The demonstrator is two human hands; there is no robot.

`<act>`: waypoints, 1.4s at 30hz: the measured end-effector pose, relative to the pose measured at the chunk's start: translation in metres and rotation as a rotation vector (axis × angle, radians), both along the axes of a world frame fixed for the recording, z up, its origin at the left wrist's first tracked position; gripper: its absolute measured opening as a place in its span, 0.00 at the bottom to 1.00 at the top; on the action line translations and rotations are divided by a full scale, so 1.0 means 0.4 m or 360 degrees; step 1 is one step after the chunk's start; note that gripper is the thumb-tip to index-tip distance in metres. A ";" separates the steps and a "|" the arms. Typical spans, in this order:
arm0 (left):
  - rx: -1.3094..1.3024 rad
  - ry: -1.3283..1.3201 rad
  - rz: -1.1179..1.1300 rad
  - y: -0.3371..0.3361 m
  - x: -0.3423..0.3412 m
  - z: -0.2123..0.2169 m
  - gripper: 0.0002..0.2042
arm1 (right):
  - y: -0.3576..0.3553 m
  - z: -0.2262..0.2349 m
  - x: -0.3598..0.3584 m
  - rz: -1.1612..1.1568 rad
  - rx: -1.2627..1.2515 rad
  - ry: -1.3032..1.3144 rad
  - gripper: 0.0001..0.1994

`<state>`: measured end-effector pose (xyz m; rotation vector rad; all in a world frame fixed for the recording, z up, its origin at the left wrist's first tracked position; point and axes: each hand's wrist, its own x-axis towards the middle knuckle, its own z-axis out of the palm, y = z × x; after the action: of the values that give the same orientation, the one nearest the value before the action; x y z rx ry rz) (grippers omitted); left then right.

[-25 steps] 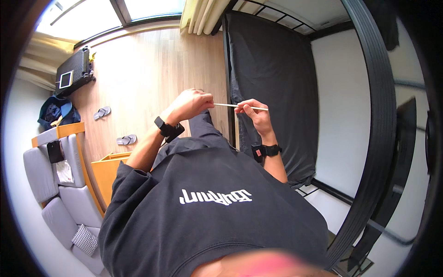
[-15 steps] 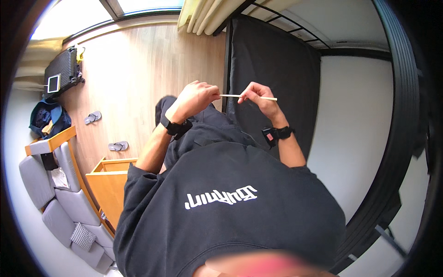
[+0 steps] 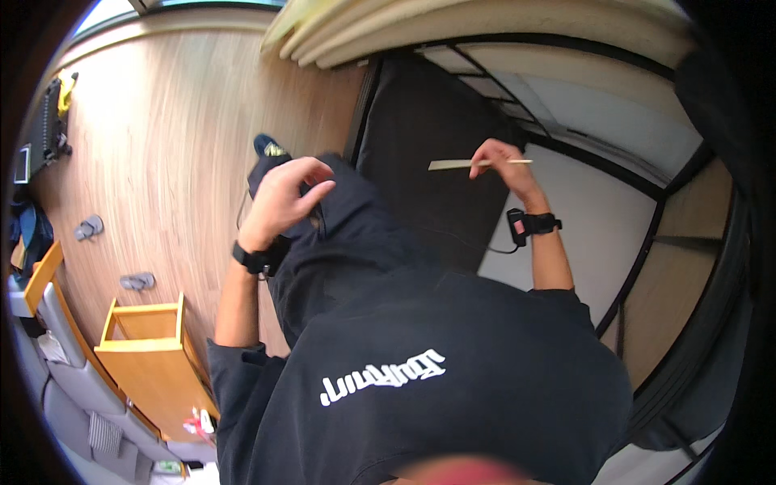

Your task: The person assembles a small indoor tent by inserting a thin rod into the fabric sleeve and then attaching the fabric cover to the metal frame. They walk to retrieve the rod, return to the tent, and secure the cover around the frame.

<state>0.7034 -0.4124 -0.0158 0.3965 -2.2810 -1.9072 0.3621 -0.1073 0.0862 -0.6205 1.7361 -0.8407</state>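
Observation:
My right hand point(image 3: 503, 163) is closed round a slim, pale, flat stick point(image 3: 447, 165), holding it roughly level above the black bed surface. The stick's wider end points left, and its thin end shows past my fingers on the right; its exact kind is not clear. My left hand point(image 3: 288, 194) hangs over my dark trousers, apart from the stick. Its fingers curve and its thumb stands off, with nothing between them. A black band with a small device sits on each wrist.
A wooden table point(image 3: 153, 380) and a grey sofa point(image 3: 73, 404) stand at the lower left. Grey flip-flops point(image 3: 89, 227) lie on the wooden floor. The black-framed bed point(image 3: 436, 121) fills the right, below a cream curtain point(image 3: 485, 24). A black suitcase point(image 3: 48, 121) is far left.
My left hand has let go of the stick and moved left, its fingers opening. My right hand has carried the stick to the right. The view has turned to the right.

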 end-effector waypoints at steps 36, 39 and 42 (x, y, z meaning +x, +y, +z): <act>-0.1551 -0.0436 -0.0640 1.066 -0.496 0.045 0.20 | 0.809 -0.603 -0.477 -0.0384 -0.0981 0.0843 0.13; -0.1359 -0.0067 -0.0716 1.169 -0.574 0.058 0.20 | 0.816 -0.594 -0.482 -0.0409 -0.0842 0.0933 0.14; -0.1548 -0.0160 -0.0600 1.141 -0.726 -0.030 0.20 | 0.747 -0.600 -0.480 -0.0224 -0.1108 0.1010 0.14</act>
<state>0.4132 0.0440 -0.0279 -0.0796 -3.1298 -0.6507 0.1700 0.1913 -0.1537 -1.3498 2.0466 -1.4843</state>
